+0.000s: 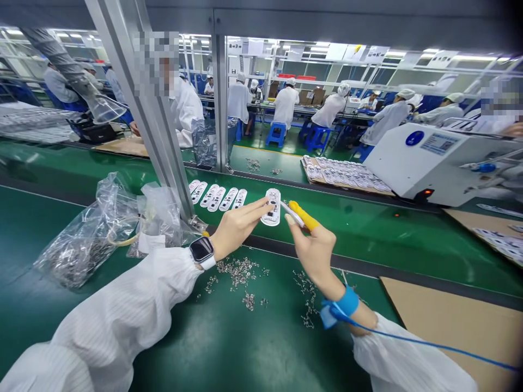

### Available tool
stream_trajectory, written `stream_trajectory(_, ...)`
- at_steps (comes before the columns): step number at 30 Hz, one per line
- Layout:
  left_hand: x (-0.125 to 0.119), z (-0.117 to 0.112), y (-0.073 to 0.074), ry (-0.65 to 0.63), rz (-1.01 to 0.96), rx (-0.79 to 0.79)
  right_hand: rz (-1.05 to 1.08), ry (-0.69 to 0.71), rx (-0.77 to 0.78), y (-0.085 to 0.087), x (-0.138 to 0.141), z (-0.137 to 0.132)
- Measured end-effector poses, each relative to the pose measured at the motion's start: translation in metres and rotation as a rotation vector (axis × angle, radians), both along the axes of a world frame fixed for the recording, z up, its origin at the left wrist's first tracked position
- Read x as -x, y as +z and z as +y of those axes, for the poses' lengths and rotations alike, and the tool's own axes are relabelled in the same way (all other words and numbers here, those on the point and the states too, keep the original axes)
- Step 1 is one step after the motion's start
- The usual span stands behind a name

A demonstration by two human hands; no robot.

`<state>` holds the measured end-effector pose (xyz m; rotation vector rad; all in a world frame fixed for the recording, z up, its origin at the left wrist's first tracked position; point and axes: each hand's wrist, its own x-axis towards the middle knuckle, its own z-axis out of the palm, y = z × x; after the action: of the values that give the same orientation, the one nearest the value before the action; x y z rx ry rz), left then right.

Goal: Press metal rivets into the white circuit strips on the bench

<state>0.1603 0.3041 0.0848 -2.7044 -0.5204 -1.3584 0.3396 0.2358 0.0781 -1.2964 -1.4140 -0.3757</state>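
Note:
My left hand (237, 228) reaches forward and pinches the edge of a white oblong panel (273, 207) lying on the green belt (359, 228). My right hand (312, 247) is closed on yellow-handled tweezers (300, 216), their tip at the panel's right side. A watch sits on my left wrist and a blue strap with a blue cord (343, 305) on my right. Small metal parts (241, 275) lie scattered on the green mat below both hands.
Several more white panels (216, 197) lie in a row to the left on the belt. Clear plastic bags of parts (93, 234) sit at left beside a metal post (163, 136). A white machine (433, 160) stands at right, cardboard (449, 321) at lower right. Other workers sit beyond.

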Motion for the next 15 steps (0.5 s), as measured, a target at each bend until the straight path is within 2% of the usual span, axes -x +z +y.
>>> stream_trajectory(3,0.003,0.013,-0.007,0.023,0.076,0.023,-0.129,0.069,0.103,-0.004,-0.006,0.004)
stream_trajectory(7,0.007,0.043,-0.032,0.043,0.281,0.054,-0.503,0.064,0.423,-0.018,-0.023,0.016)
stream_trajectory(11,0.001,0.081,-0.054,0.118,0.441,0.099,-0.662,0.109,0.557,-0.032,-0.028,0.048)
stream_trajectory(15,-0.007,0.103,-0.061,0.187,0.551,0.124,-0.767,0.14,0.667,-0.037,-0.021,0.089)
